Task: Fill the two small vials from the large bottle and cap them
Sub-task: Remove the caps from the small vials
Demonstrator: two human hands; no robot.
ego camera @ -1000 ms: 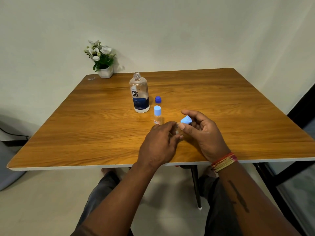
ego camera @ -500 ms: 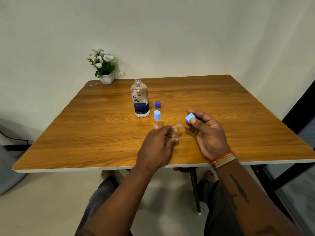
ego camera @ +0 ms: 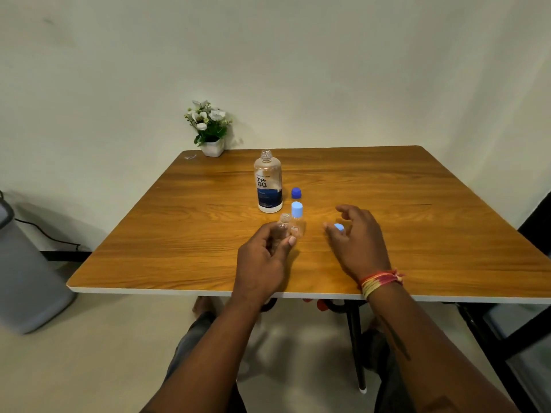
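The large clear bottle (ego camera: 268, 181) with a blue label stands uncapped at mid-table, its dark blue cap (ego camera: 296, 192) lying just to its right. In front of them a small vial (ego camera: 297, 219) stands upright with a light blue cap on. My left hand (ego camera: 264, 260) holds the second small vial (ego camera: 283, 223), open-mouthed and upright, just left of the capped one. My right hand (ego camera: 357, 242) is low over the table to the right. A loose light blue cap (ego camera: 339, 227) sits pinched at its thumb, with the index finger lifted.
A wooden table (ego camera: 417, 219) with a white edge carries everything. A small white pot of flowers (ego camera: 211, 129) stands at its far left corner by the wall. A grey bin (ego camera: 26, 278) is on the floor at left, and a dark frame (ego camera: 507, 338) is at right.
My hands have parted. The right hand carried the light blue cap right and down to the table. The left hand moved the open vial left, beside the capped one.
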